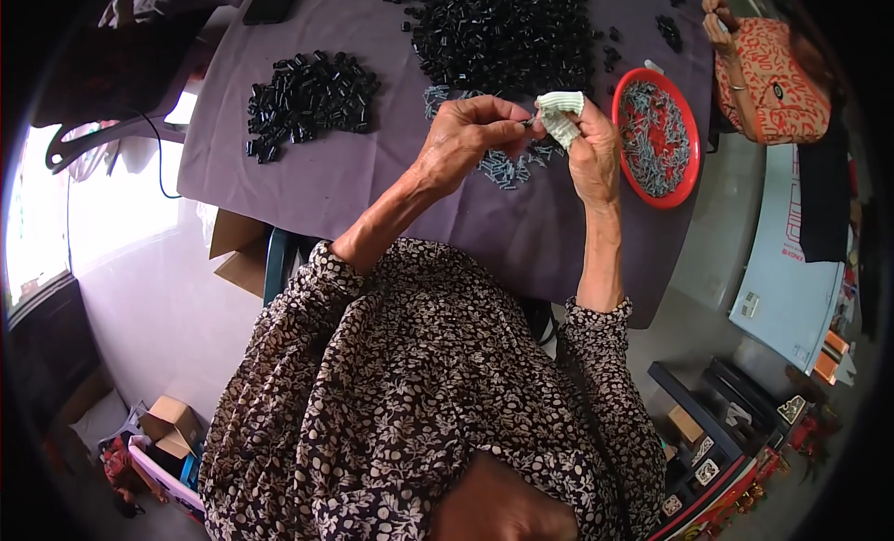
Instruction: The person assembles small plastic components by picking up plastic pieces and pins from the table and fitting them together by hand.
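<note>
My left hand (470, 131) is closed in a pinch, and a small dark piece (528, 123) pokes out at its fingertips. Close against it, my right hand (591, 155) has its fingers bent together, with a white knitted cover (562, 113) over part of them. Whatever the right fingers grip is too small to make out. Under both hands lie loose thin grey screw-like pieces (507, 171). Beyond them rises a large heap of short black cylindrical parts (503, 33). A smaller pile of black parts (312, 103) sits at the left.
A red round tray (618, 122) with more grey pieces stands right of my right hand. The purple-grey cloth (307, 182) covers the table. Another person's hand (722, 24) shows at the far right. A cardboard box (240, 252) is below the table's left edge.
</note>
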A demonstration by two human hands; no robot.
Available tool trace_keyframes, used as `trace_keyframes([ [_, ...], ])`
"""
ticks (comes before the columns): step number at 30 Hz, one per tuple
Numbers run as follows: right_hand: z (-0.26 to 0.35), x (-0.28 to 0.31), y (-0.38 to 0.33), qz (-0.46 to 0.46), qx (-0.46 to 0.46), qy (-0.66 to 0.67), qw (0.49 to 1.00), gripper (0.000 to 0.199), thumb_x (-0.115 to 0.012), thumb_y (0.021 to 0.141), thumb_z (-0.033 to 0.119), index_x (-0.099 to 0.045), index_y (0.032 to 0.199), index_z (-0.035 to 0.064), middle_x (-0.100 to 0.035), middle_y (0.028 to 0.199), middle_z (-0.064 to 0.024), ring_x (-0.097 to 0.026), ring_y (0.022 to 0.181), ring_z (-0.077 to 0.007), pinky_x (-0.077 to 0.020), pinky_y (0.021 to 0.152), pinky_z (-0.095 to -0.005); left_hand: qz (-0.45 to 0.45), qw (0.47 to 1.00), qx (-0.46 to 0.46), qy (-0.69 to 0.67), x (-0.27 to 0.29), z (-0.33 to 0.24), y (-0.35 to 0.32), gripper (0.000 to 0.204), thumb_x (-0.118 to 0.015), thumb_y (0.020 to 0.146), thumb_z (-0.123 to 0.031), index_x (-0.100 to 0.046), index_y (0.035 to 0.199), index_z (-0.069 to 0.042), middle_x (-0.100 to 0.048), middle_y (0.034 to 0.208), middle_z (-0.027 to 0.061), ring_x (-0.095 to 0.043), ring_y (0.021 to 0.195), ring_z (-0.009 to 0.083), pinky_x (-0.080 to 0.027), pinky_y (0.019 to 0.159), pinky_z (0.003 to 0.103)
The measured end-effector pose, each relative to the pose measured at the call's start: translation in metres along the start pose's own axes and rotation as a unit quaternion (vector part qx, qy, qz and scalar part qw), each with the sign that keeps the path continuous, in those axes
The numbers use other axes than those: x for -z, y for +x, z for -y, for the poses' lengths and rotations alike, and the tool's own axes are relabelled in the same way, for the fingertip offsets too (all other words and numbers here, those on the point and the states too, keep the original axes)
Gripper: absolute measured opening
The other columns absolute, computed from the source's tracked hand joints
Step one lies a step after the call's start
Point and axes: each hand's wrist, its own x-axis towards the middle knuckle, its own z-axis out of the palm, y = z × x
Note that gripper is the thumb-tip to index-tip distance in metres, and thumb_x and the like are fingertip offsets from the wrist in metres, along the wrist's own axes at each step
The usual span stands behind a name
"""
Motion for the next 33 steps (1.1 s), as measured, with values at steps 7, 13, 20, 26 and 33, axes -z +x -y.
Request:
trace_keyframes([
  [7,-0.007,0.002,-0.006,0.030,-0.050,0.004,0.998,0.014,-0.055,0.082,0.006,-0.061,0.094,0.0003,-0.063,0.077,-0.0034,-0.058,0.070,-0.0086,-0.0464,0.067,-0.0217,0.001,1.000,-0.007,0.019,0.001,0.002,-0.001,0.012,-0.058,0.081,-0.004,-0.061,0.089,0.004,-0.064,0.077,0.0096,-0.057,0.064,0.0105,-0.048,0.062,0.024],
  [13,-0.014,-0.005,-0.013,-0.019,0.057,-0.134,0.989,0.014,-0.052,0.081,0.004,-0.059,0.093,-0.0006,-0.063,0.078,-0.0057,-0.058,0.068,-0.0107,-0.0460,0.064,-0.0229,-0.011,0.999,-0.010,0.045,0.001,0.003,-0.001,0.015,-0.059,0.081,-0.005,-0.061,0.091,0.005,-0.063,0.075,0.0085,-0.058,0.066,0.0111,-0.049,0.063,0.024],
  [20,-0.032,-0.006,-0.019,-0.022,0.119,-0.227,0.966,0.016,-0.049,0.081,0.003,-0.057,0.094,-0.0009,-0.063,0.078,-0.0083,-0.059,0.068,-0.0127,-0.0457,0.061,-0.0260,-0.012,0.997,0.019,0.079,0.005,0.016,-0.003,0.015,-0.060,0.082,-0.007,-0.061,0.093,0.003,-0.063,0.079,0.0074,-0.058,0.070,0.0116,-0.049,0.068,0.025],
  [26,-0.028,0.009,-0.007,-0.040,0.009,-0.152,0.987,0.021,-0.053,0.078,0.003,-0.060,0.098,-0.0002,-0.065,0.084,-0.0112,-0.063,0.073,-0.0179,-0.0480,0.067,-0.0266,-0.011,0.999,0.028,0.021,0.009,0.017,0.000,0.015,-0.060,0.082,-0.007,-0.060,0.094,0.003,-0.063,0.081,0.0078,-0.060,0.074,0.0124,-0.050,0.071,0.025],
  [33,-0.065,0.021,0.041,-0.011,0.143,-0.401,0.905,0.011,-0.055,0.073,0.003,-0.057,0.083,0.0000,-0.058,0.080,-0.0153,-0.057,0.073,-0.0337,-0.0458,0.064,-0.0414,-0.030,0.999,0.023,0.000,0.016,0.014,0.003,0.014,-0.060,0.082,-0.006,-0.060,0.093,0.002,-0.063,0.082,0.0073,-0.061,0.072,0.0128,-0.050,0.071,0.025],
])
